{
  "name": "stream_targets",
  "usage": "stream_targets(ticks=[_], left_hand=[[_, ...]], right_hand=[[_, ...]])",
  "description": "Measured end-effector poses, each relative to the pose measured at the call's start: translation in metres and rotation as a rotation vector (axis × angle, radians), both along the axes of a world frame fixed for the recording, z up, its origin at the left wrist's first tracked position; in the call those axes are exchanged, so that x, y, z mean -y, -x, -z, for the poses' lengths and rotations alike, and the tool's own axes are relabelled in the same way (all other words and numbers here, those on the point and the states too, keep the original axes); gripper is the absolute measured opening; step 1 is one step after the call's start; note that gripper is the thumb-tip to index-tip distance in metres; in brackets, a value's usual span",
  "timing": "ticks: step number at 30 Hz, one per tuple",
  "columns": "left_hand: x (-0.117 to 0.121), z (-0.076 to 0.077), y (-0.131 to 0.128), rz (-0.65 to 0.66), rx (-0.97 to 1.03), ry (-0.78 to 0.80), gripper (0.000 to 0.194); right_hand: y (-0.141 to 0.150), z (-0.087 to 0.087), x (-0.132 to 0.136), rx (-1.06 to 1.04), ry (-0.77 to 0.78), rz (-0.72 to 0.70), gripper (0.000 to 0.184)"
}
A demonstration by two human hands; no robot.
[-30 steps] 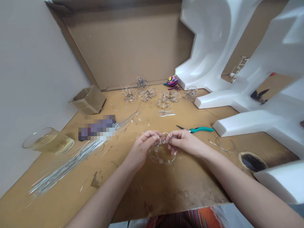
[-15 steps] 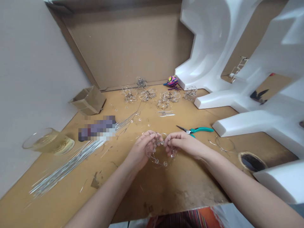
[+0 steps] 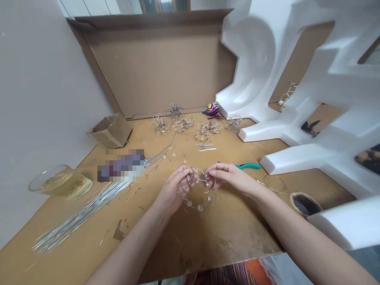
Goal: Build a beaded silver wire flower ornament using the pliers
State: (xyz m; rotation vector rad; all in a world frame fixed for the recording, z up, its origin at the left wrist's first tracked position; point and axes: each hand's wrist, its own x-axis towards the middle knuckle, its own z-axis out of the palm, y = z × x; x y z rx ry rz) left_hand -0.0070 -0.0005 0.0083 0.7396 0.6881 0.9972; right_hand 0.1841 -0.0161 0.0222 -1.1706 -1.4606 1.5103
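Between my two hands hangs a beaded wire ring (image 3: pixel 200 208), made of thin looped wire with clear round beads. My left hand (image 3: pixel 175 188) pinches its upper left side between thumb and fingers. On the upper right side, my right hand (image 3: pixel 227 176) grips the wire the same way. Just behind my right hand lie pliers with teal handles (image 3: pixel 249 166), their jaws mostly hidden by the hand. Several loose clear beads (image 3: pixel 174 154) are scattered on the table beyond my left hand.
A bundle of straight wires (image 3: pixel 80 219) lies at left beside a glass of yellowish liquid (image 3: pixel 63 184). Several beaded wire pieces (image 3: pixel 184 124) stand at the back near a small cardboard box (image 3: pixel 111 130). White moulded foam (image 3: pixel 285 158) borders the right side, near a dark-filled round container (image 3: pixel 305 203).
The ring is turned a little and its loops show more openly between my hands. My right hand now covers the pliers' jaws. The camera view has tipped slightly upward.
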Motion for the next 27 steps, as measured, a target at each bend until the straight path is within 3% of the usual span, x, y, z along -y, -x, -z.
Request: stream_targets(ticks=[2,5,8,10,14,21,23,27], left_hand=[[0.0,-0.001,0.001,-0.002,0.007,-0.007,0.009],[0.003,-0.003,0.0,0.022,0.02,-0.036,0.009],[0.006,-0.004,-0.001,0.058,0.019,-0.051,0.008],[0.008,-0.006,-0.001,0.083,0.021,-0.051,0.008],[0.01,-0.009,0.0,0.09,0.057,-0.065,0.009],[0.01,-0.01,0.002,0.095,0.1,-0.049,0.006],[0.01,-0.01,0.002,0.119,0.11,-0.059,0.007],[0.011,-0.01,0.002,0.176,0.147,-0.079,0.009]], right_hand=[[-0.011,-0.005,0.001,0.14,-0.102,0.12,0.029],[-0.034,-0.011,0.005,0.634,-0.327,0.254,0.028],[-0.055,-0.012,0.01,1.129,-0.436,0.205,0.035],[-0.064,-0.009,0.013,1.312,-0.447,0.099,0.046],[-0.069,0.001,0.02,1.433,-0.474,-0.043,0.069],[-0.069,0.009,0.023,1.532,-0.499,-0.047,0.082],[-0.067,0.009,0.021,1.587,-0.512,-0.031,0.078],[-0.065,0.009,0.018,1.669,-0.55,0.035,0.049]])
